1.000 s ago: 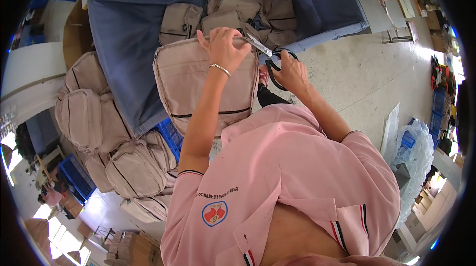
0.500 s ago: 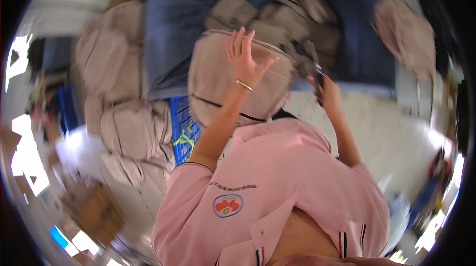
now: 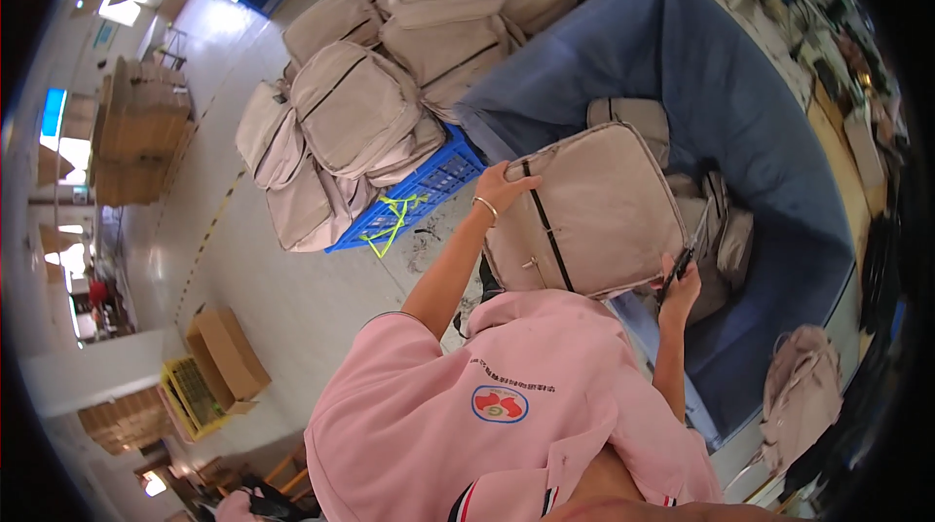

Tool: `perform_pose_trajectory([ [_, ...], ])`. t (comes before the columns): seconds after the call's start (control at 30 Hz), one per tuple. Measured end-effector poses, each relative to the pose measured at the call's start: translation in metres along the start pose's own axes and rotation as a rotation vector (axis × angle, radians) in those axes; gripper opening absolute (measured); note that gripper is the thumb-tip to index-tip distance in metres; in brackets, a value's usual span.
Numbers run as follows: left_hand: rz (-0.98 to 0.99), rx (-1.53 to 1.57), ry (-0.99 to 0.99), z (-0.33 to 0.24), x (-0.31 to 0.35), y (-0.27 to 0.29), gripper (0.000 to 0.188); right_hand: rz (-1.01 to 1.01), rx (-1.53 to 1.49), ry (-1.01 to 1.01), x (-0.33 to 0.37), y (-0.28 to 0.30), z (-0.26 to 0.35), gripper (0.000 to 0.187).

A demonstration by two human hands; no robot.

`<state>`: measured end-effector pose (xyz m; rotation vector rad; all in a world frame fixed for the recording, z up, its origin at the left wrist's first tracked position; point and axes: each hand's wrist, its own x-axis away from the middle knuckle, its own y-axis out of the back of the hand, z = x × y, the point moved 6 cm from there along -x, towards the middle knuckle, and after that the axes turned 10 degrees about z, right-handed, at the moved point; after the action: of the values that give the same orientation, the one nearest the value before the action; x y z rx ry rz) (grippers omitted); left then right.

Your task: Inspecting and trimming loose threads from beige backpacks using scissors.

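Observation:
A beige backpack [image 3: 614,215] with a dark zip line across it is held up in front of my body. My left hand [image 3: 502,189] is closed on its left edge, with the thumb lying over the front. At the backpack's lower right corner, my right hand [image 3: 680,290] is wrapped round a pair of black-handled scissors [image 3: 688,257]. The blades point up and away, next to the bag's right edge. Some of my right fingers also touch that corner. Beyond the held bag, several similar backpacks [image 3: 735,240] lie inside a large blue-grey fabric bin [image 3: 779,147].
To the left, several beige backpacks [image 3: 355,108] are piled on a blue plastic crate [image 3: 429,193] with a yellow-green tie. Another backpack [image 3: 804,391] sits at the right. A cluttered workbench [image 3: 769,25] runs behind the bin. Cardboard boxes [image 3: 229,356] stand on the floor at far left.
My view has turned toward the left. My left hand, raised with fingers spread over the backpack, now grips its left edge. The right hand with the scissors has come to the bag's corner.

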<state>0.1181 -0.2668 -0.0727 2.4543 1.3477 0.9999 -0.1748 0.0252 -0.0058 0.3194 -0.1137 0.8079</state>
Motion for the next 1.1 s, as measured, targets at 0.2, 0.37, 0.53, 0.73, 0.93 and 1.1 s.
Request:
perform_pose_trajectory([
  [0.2, 0.039, 0.952, -0.225, -0.014, 0.005, 0.081, 0.033, 0.064, -0.133, 0.064, -0.036, -0.066, 0.081, 0.022],
  [0.37, -0.269, 1.127, -0.539, -0.015, 0.017, 0.250, 0.028, 0.236, -0.412, 0.332, -0.071, -0.187, 0.195, 0.017],
  [0.53, -0.534, 1.214, -0.690, -0.002, -0.012, 0.408, 0.050, 0.542, -0.378, 0.292, -0.084, -0.300, 0.240, 0.020],
  [0.73, -1.008, 0.431, -0.089, 0.094, -0.107, 0.499, 0.081, 0.522, -0.155, 0.032, -0.089, -0.317, 0.167, 0.027],
  [0.93, -0.366, -0.789, 0.123, 0.194, -0.267, 0.446, 0.090, 0.107, 0.020, -0.353, -0.065, -0.202, 0.044, 0.033],
  [1.1, -0.377, -0.807, 0.306, 0.220, -0.324, 0.459, 0.081, -0.294, -0.254, -0.592, 0.008, -0.094, -0.043, 0.032],
])
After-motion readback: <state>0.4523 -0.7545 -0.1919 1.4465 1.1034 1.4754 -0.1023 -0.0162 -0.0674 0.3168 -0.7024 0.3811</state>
